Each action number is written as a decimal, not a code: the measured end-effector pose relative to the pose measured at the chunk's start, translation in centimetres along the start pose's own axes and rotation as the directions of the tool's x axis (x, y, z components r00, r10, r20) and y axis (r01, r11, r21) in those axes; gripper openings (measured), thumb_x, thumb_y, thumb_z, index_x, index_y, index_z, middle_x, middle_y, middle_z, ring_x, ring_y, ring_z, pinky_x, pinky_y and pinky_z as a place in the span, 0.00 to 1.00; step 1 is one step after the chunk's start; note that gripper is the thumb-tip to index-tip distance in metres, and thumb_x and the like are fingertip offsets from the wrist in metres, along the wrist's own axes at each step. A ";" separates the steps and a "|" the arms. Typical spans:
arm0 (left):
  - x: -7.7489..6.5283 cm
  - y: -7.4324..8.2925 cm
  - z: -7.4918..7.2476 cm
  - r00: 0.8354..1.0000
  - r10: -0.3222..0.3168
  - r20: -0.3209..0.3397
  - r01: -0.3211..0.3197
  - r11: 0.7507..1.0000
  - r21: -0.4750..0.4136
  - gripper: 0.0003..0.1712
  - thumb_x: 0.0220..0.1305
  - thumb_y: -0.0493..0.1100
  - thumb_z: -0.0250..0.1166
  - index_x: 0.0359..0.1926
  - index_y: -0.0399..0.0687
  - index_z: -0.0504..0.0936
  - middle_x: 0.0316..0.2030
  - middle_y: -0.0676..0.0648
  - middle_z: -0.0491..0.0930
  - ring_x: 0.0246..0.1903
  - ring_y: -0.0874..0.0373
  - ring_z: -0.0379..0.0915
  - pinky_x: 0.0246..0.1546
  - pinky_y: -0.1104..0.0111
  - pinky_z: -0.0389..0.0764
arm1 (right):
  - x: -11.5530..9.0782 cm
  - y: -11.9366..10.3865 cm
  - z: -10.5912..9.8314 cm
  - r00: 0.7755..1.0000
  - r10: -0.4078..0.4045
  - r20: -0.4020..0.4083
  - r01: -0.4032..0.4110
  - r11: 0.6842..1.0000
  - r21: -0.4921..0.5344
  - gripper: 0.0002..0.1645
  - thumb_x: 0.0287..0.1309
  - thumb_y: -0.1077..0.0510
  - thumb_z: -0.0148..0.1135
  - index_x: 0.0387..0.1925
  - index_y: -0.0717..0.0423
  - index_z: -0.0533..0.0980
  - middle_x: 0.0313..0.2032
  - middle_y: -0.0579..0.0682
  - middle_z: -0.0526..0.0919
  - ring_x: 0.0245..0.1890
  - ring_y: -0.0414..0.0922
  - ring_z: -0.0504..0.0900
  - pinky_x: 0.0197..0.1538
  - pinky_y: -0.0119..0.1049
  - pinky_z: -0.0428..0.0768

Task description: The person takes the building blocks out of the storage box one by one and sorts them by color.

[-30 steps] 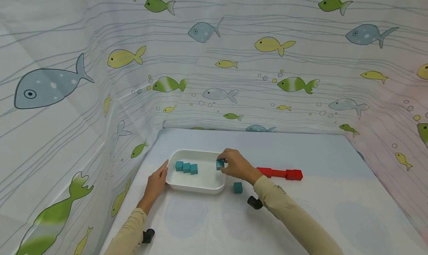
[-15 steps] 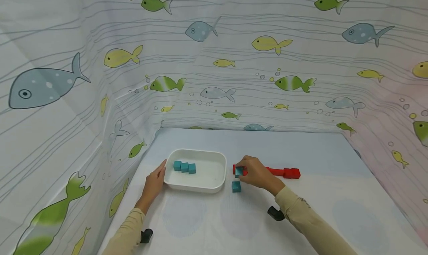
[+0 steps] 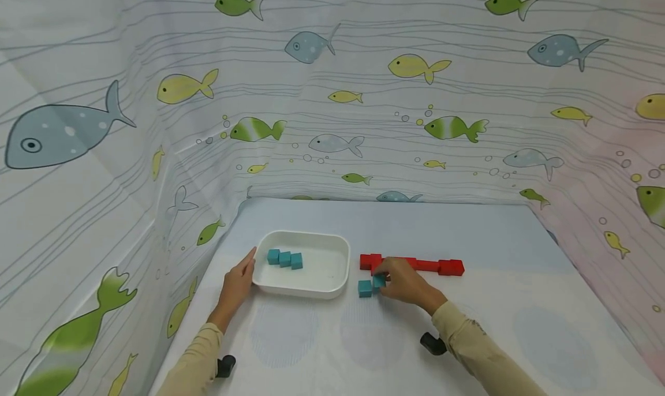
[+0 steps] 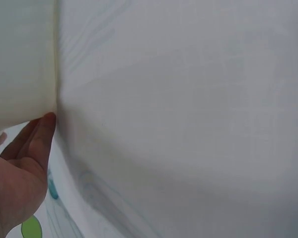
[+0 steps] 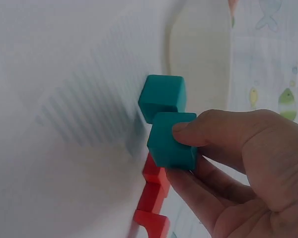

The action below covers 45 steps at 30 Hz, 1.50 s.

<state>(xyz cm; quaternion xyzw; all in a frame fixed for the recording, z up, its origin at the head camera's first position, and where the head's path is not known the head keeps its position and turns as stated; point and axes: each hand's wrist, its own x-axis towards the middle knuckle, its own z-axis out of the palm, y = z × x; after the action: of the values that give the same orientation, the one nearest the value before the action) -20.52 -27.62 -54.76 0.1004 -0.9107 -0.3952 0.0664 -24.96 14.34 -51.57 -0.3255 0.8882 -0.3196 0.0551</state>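
A white, finely lined fabric [image 3: 332, 118] hangs as walls at the back and at both sides of the counter [image 3: 452, 228]. It is printed with green, yellow and blue-grey fish [image 3: 555, 51] and small bubbles [image 3: 419, 122]. The counter has a white covering with pale blue round patches [image 3: 284, 333]. The light is soft, and the right wall looks slightly pink.

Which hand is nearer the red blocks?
Right: the right hand is just in front of the red blocks; the left hand is across the white tray from them.
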 end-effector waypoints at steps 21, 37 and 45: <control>0.1 0.1 -0.2 1.000 0.000 0.005 0.000 1.000 0.011 0.29 0.78 0.53 0.42 0.74 0.51 0.59 0.69 0.43 0.61 0.68 0.44 0.58 0.65 0.51 0.64 | -0.1 0.8 1.7 0.998 0.065 0.004 -0.065 0.997 0.030 0.32 0.43 0.56 0.80 0.52 0.59 0.81 0.44 0.48 0.85 0.41 0.43 0.82 0.43 0.35 0.85; 0.0 0.1 -0.2 1.000 0.004 0.000 -0.004 1.000 0.009 0.28 0.79 0.52 0.43 0.74 0.51 0.59 0.69 0.42 0.61 0.68 0.43 0.58 0.65 0.50 0.64 | 0.4 1.1 2.8 0.997 0.072 -0.015 -0.071 0.997 0.021 0.26 0.44 0.53 0.80 0.47 0.56 0.84 0.39 0.40 0.85 0.36 0.38 0.78 0.41 0.28 0.83; 0.1 0.1 -0.1 1.000 0.006 0.006 -0.006 1.000 0.011 0.29 0.78 0.54 0.41 0.74 0.52 0.59 0.69 0.43 0.62 0.68 0.43 0.58 0.65 0.50 0.65 | 0.4 1.0 2.8 0.996 0.090 -0.009 -0.089 0.996 0.027 0.27 0.43 0.52 0.80 0.47 0.56 0.84 0.39 0.40 0.85 0.36 0.39 0.78 0.41 0.31 0.84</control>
<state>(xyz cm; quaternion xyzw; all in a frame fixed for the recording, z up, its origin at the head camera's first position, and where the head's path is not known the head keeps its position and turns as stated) -20.60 -27.65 -54.63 0.0971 -0.9133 -0.3902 0.0645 -24.94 13.20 -54.30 -0.2830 0.8978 -0.3304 0.0691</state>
